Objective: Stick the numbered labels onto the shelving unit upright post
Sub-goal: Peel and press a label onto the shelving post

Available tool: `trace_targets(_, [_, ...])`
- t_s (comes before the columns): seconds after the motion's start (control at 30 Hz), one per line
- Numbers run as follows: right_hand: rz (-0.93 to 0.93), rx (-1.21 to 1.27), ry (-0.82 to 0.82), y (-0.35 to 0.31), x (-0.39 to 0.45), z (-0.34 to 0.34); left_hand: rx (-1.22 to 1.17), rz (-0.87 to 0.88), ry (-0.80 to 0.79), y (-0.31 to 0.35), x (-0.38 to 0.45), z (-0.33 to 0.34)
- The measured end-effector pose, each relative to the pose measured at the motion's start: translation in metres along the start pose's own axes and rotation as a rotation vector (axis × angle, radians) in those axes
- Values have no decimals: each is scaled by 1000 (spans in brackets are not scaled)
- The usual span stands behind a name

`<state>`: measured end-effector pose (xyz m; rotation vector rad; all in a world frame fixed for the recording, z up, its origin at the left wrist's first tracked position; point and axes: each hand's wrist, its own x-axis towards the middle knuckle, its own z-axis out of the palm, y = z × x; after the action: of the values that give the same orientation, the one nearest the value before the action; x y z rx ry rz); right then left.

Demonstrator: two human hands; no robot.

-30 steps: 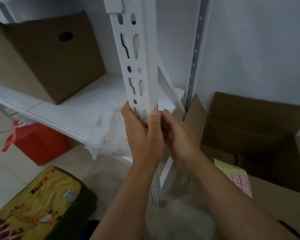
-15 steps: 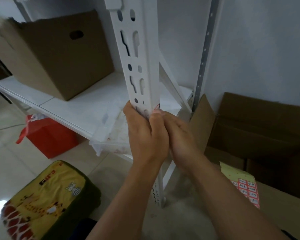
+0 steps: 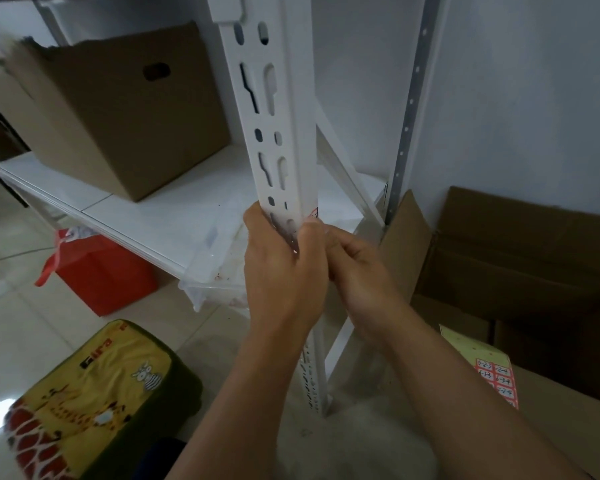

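The left hand (image 3: 284, 271) grips the white upright post (image 3: 281, 133) just above the shelf's (image 3: 174, 202) front edge, fingers wrapped round it. The right hand (image 3: 357, 268) presses a red-edged label (image 3: 314, 214) against the post's right face, fingers curled on it. The label sheet (image 3: 492, 368) lies on the cardboard box (image 3: 534, 271) at the right.

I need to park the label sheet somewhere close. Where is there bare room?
Bare white shelf lies between the cardboard box and the upright post. The closed carton top beside the label sheet is also bare. Around the post it is crowded: left hand and right hand meet there.
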<state>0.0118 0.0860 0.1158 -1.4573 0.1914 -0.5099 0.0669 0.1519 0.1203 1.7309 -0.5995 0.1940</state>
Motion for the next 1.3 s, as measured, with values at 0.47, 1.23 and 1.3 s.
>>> trace_targets(0.47, [-27,21,61,2,2,4,131,69,51,-1,-2,8])
trace_targets(1.23, [50,97,156,2,11,15,-534,-150,-194,-14,2,-8])
trace_targets(1.3, [92,182,142,2,14,15,-597,-200,-227,-14,5,-10])
